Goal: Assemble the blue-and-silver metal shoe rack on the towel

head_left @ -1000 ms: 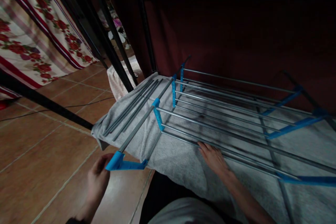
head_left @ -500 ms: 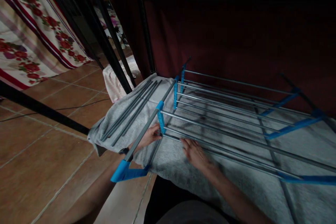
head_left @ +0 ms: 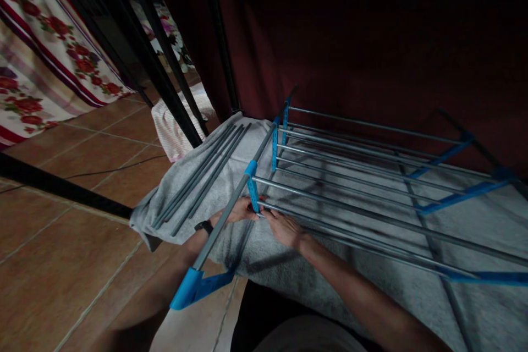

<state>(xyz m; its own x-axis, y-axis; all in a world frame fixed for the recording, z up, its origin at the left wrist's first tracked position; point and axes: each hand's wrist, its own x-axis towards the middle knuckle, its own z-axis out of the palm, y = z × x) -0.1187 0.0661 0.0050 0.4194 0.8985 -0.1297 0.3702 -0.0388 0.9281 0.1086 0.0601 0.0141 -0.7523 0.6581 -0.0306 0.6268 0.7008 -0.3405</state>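
A drying rack of grey metal rods (head_left: 330,192) and blue plastic joints lies on a grey towel. My left hand (head_left: 241,210), with a dark watch at the wrist, is closed around the lower end of a blue plastic bracket (head_left: 253,190); the bracket partly covers its fingers. Close beside it on the right, my right hand (head_left: 284,228) pinches the end of a lower rod where it meets that bracket. A long side tube (head_left: 223,224) runs above my left wrist to a blue corner piece (head_left: 185,289).
Several loose grey rods (head_left: 202,176) lie on the towel (head_left: 264,253) at the left. Black metal posts (head_left: 160,49) stand beyond them. A dark red curtain (head_left: 350,55) hangs behind the rack. On the tiled floor (head_left: 94,247) runs a thin black cable (head_left: 111,169).
My right hand has slid left along the rod to the bracket, close to my left hand. The left hand stays at the bracket. The view has shifted slightly.
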